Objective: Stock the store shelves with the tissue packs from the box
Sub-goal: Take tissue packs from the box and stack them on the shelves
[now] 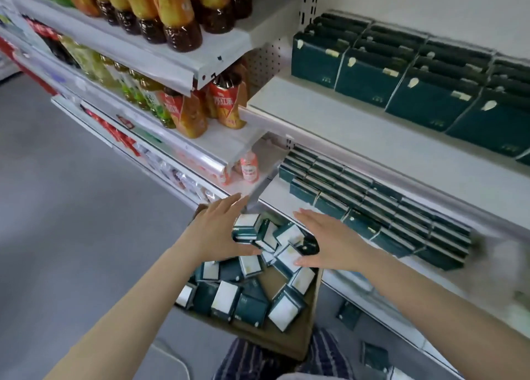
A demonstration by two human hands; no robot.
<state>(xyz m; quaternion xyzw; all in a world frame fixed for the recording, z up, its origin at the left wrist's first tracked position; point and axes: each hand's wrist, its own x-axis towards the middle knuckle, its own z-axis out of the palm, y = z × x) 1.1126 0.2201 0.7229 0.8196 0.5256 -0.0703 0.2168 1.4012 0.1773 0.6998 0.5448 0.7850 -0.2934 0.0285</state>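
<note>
We look down on white store shelving (329,116) that fills the right and far side, above a grey floor (71,207) on the left. In the left bay, bottles of amber drink (177,12) crowd the top shelf, with more bottled drinks on the shelves below. In the right bay, dark green tissue packs (370,75) stand in rows at the back of the upper shelf. A second block of tissue packs (401,219) lies in rows on the lower shelf (275,199).

Below that shelf and nearest to us, a cardboard box (286,336) sits against striped trousers (249,359). It is filled with a jumble of green-and-white packs (226,296). Two loose packs (348,313) lie low at the near right, beside the box.

Both hands hover over the far end of the box. The left hand (215,230) is spread, fingers straight. One pack (246,227) sits raised between its fingers and thumb, close against the palm; we cannot tell if it is gripped. The right hand (329,242) is flat with fingers straight, holding nothing, just above the heap.
</note>
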